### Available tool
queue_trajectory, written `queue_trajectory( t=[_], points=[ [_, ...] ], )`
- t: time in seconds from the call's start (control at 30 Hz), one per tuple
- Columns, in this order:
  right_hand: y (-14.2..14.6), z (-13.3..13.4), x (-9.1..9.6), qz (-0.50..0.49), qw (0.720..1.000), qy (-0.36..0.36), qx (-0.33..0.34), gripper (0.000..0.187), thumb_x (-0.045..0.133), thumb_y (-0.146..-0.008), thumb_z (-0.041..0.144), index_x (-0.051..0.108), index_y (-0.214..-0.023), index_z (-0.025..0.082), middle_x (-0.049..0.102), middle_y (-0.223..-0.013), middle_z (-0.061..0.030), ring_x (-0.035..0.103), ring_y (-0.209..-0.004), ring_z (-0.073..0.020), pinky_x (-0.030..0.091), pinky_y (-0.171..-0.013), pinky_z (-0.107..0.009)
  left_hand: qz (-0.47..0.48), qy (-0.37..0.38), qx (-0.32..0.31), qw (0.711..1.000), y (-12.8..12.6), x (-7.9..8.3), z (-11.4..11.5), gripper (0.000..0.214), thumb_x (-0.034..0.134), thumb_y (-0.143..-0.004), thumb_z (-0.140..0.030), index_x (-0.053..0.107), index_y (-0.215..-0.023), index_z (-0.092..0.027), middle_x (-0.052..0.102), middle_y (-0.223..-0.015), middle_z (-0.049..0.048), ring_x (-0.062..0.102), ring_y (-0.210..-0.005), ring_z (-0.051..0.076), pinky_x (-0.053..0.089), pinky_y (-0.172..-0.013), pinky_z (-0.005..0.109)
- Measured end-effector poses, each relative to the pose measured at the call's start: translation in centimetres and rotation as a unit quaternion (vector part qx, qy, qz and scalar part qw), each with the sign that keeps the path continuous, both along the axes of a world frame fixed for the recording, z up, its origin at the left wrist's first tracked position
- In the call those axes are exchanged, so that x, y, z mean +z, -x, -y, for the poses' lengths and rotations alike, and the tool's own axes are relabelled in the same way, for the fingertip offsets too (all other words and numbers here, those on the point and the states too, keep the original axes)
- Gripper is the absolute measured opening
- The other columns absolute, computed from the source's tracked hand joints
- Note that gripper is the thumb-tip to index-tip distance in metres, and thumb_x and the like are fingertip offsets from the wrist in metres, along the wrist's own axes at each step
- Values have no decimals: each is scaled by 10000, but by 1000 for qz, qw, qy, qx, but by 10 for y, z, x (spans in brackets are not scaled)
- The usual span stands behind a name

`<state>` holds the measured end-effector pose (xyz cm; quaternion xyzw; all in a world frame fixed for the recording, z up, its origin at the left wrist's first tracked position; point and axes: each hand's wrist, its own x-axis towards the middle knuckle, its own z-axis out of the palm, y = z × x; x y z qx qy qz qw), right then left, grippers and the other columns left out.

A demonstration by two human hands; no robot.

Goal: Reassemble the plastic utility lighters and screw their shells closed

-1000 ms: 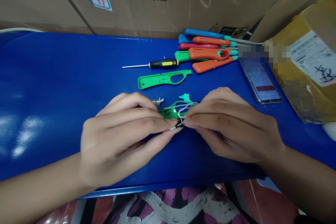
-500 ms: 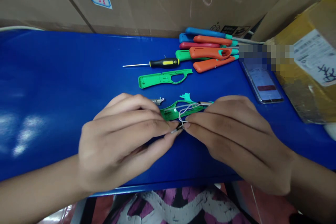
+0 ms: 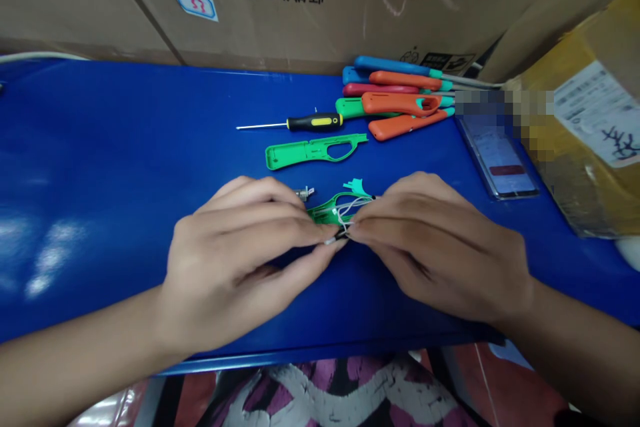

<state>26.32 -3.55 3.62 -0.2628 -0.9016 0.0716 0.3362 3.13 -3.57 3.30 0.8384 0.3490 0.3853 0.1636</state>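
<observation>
My left hand [image 3: 245, 260] pinches a small black piece with a white end [image 3: 334, 237] between thumb and fingertips. My right hand [image 3: 445, 253] is closed at the piece's other end, its fingertips on the black part and a thin white wire [image 3: 342, 213] that loops up from it. Behind the fingertips lies an open green lighter shell half [image 3: 325, 212], partly covered by both hands. A teal plastic part [image 3: 356, 187] sits just beyond it. Above my left knuckles the end of a metallic part [image 3: 305, 194] shows. Farther back rests a second green shell half [image 3: 295, 155].
A black-and-yellow screwdriver [image 3: 315, 122] lies behind the shell half. Several lighters, one an orange lighter [image 3: 400, 103], are piled at the back. A phone [image 3: 500, 160] lies at right beside a taped box [image 3: 580, 167]. A large carton [image 3: 280, 27] borders the blue table [image 3: 125, 127].
My right hand has shifted slightly left and up, its fingers more bent around the piece and wire. My left hand still pinches the piece, slightly farther right. The view has shifted a little.
</observation>
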Motion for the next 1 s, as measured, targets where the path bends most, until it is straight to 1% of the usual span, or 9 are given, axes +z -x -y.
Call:
queue_trajectory(
  t=[0.03,0.1,0.17,0.27,0.4,0.57,0.67,0.83,1.0],
  points=[
    [1,-3,-1,-11,1000,25,-12,124,624,-947,109,688,-1049,139,758,-987,-58,666,-899,-165,554,-829,-352,19,15,13,1000,-1,-2,-1,57,791,-842,-213,737,-857,-217,748,-731,-30,691,-752,170,555,-712,350],
    [2,-9,-3,-19,997,67,-37,216,665,-924,143,670,-1139,163,743,-1071,-70,678,-992,-187,539,-898,-380,52,49,40,997,-2,-5,-4,60,806,-830,-222,747,-841,-221,765,-758,-26,696,-751,158,566,-701,319],
    [2,-13,-6,-3,996,77,-48,300,677,-919,184,646,-1217,176,714,-1163,-89,654,-1097,-217,507,-963,-415,68,81,61,993,-4,-7,-7,52,813,-823,-223,761,-823,-216,778,-786,-18,698,-737,142,563,-662,284],
    [2,-16,-11,14,996,70,-53,239,677,-941,225,662,-1173,174,732,-1088,-68,661,-1003,-202,500,-890,-402,76,114,74,988,-4,-7,-9,51,820,-812,-200,772,-795,-207,779,-785,-18,694,-709,119,556,-637,244],
    [1,-16,-15,-3,997,65,-50,111,637,-968,175,697,-1062,166,764,-953,-32,661,-871,-164,488,-815,-365,62,89,46,993,-3,-10,-11,57,823,-813,-211,786,-853,-194,784,-799,-10,694,-731,126,563,-670,246],
    [2,-18,-15,-26,996,74,-53,92,654,-951,149,714,-1020,149,775,-930,-43,664,-860,-165,502,-815,-350,1,39,-1,999,1,-12,-14,127,737,-894,-196,787,-1010,-183,805,-929,23,710,-813,159,561,-773,297],
    [3,-19,-18,-67,993,89,-33,101,649,-937,101,719,-998,141,783,-928,-58,676,-861,-165,528,-819,-339,-7,25,-19,999,2,-13,-15,158,717,-911,-175,777,-1055,-198,804,-946,6,705,-821,147,555,-786,285],
    [4,-21,-22,-115,988,101,3,151,625,-919,38,728,-977,131,781,-899,-79,681,-839,-160,555,-815,-338,16,46,-33,998,5,-13,-14,208,714,-919,-178,773,-1098,-267,805,-968,-38,706,-830,120,561,-790,250],
    [4,-21,-24,-136,984,110,16,168,602,-929,51,732,-975,145,777,-888,-85,692,-824,-165,566,-803,-351,25,71,-33,997,5,-12,-14,217,719,-913,-191,789,-1086,-303,807,-942,-39,716,-817,130,579,-744,240]
  ],
)
